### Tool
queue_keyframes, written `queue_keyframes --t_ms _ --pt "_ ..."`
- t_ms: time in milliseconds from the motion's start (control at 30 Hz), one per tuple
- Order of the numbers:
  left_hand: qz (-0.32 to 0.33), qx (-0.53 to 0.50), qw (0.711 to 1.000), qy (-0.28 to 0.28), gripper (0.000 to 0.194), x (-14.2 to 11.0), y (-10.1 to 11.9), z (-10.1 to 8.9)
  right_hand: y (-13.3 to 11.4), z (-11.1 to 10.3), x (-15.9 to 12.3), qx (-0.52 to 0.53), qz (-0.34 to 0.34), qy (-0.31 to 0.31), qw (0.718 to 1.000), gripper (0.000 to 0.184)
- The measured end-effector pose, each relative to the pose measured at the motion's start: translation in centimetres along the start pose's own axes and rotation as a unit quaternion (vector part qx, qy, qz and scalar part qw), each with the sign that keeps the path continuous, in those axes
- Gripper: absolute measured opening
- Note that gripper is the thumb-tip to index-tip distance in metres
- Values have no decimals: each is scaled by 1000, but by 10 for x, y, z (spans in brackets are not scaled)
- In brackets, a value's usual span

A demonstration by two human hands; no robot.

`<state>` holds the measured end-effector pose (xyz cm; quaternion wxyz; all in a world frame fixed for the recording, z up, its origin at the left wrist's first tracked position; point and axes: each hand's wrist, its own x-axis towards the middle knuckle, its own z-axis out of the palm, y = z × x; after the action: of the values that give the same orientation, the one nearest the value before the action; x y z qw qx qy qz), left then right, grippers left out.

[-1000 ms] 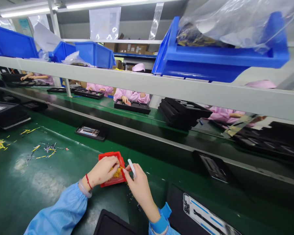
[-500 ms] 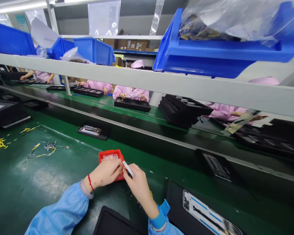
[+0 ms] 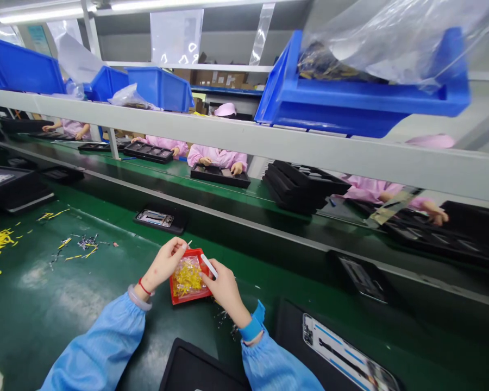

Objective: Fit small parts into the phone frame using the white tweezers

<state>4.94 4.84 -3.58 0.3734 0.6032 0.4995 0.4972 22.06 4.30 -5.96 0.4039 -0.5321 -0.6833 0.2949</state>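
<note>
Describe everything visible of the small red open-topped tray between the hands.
The squarish red open-topped tray has low walls and looks like plastic. It sits on the dark green work surface, slightly turned. Inside lie thin yellow strips and clear plastic film. The right hand overlaps its right side, the left hand its upper left corner; contact is unclear.

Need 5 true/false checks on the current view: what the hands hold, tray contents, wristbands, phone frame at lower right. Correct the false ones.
1. The right hand holds a white tool. True.
2. The red tray holds blue pieces. False: they are yellow pieces.
3. The blue band is on the left wrist. False: right wrist.
4. The left hand pinches a thin strip. True.
5. The phone frame has no blue strips. False: blue strips show on it.
</note>
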Motion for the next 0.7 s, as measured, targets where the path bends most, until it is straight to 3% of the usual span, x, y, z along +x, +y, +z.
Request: queue_keyframes --t_ms 67,167,300,500,700 --pt "-8 -27 999 -15 33 -2 1 7 0 -3 1 25 8 9 1000 14" --pt "-10 -60 998 -33 36 -6 7 14 -3 -14 -4 58 25 22 998 37" --pt "-13 -93 993 -69 38 -16 19 21 -18 -40 -24 188 42 56 980 54" --pt "-25 -133 982 -134 38 -40 33 36 -39 -73 -72 297 0 105 949 46" --pt "-94 -177 962 -185 44 -61 42 48 -36 -75 -98 272 -21 160 949 23"
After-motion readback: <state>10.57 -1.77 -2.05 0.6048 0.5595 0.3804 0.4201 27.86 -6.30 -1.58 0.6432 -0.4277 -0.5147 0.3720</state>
